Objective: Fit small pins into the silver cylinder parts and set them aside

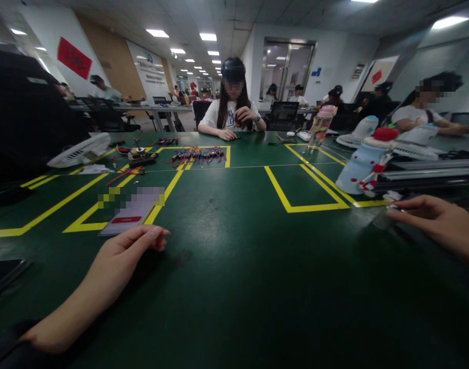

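My left hand (132,248) rests on the green table (226,277), its fingers curled together and nothing showing in them. Just beyond it lies a phone (132,212) with a lit screen and a red bar, partly blurred out. At the right, my right hand (430,220) has thumb and fingers pinched together just above the table. A small greyish, shiny thing (383,220) shows below the fingertips, too smeared to name. Beyond that hand stands a light-blue bottle (357,166) with a red top.
Yellow tape (314,208) marks areas on the table. Tangled wires (199,156) lie farther back, with a white fan (80,151) at left. A clear bottle (321,128) and metal rails (434,174) stand right. A person (230,110) sits opposite. Another phone (5,274) lies near left.
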`<state>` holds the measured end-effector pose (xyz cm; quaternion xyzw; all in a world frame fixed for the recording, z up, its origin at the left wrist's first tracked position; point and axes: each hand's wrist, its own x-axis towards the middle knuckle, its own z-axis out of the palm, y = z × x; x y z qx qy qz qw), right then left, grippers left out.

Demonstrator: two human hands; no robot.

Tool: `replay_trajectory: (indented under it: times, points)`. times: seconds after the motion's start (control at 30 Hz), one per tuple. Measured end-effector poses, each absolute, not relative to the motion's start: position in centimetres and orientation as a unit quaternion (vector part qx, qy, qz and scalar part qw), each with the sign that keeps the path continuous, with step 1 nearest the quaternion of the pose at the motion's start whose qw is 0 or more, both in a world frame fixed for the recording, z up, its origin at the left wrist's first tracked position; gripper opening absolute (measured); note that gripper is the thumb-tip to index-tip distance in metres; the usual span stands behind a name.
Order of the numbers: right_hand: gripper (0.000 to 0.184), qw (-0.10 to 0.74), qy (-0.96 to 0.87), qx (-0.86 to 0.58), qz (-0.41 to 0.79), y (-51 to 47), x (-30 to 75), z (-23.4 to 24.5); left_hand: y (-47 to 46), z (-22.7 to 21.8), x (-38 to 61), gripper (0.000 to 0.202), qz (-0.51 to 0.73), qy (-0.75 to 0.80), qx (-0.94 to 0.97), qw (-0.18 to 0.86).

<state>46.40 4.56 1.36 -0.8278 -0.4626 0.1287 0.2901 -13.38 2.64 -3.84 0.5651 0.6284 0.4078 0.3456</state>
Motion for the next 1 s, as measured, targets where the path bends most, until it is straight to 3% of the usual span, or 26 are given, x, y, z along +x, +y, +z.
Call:
replay_trajectory:
  times: [0.1, 0.2, 0.4, 0.57, 0.67, 0.77, 1.0]
  points:
    - [0.064, 0.316, -0.493, -0.793, 0.166, 5.2, 48.4, -0.1, 2.6, -3.9, -13.5, 0.029, 0.407, 0.625, 0.572, 0.342]
    - [0.069, 0.324, -0.517, -0.773, 0.174, 5.6, 49.8, -0.9, 2.5, -3.7, -13.4, 0.029, 0.401, 0.626, 0.578, 0.338]
    - [0.049, 0.261, -0.570, -0.773, 0.097, 4.7, 48.1, -0.4, 2.0, -2.3, -12.1, 0.023, 0.391, 0.635, 0.581, 0.326]
    - [0.041, 0.359, -0.695, -0.622, -0.048, 3.9, 41.1, -1.7, 2.2, -1.6, -11.1, 0.028, 0.357, 0.647, 0.604, 0.300]
    - [0.040, 0.403, -0.769, -0.493, 0.063, 3.3, 34.6, -2.3, 2.3, -1.4, -11.0, 0.029, 0.343, 0.649, 0.616, 0.287]
    - [0.038, 0.364, -0.829, -0.391, 0.166, 2.5, 27.9, -2.2, 2.2, -1.6, -11.1, 0.030, 0.329, 0.640, 0.638, 0.273]
    - [0.036, 0.332, -0.857, -0.313, 0.238, 2.5, 21.8, -3.3, 2.3, -2.2, -11.8, 0.031, 0.284, 0.626, 0.679, 0.256]
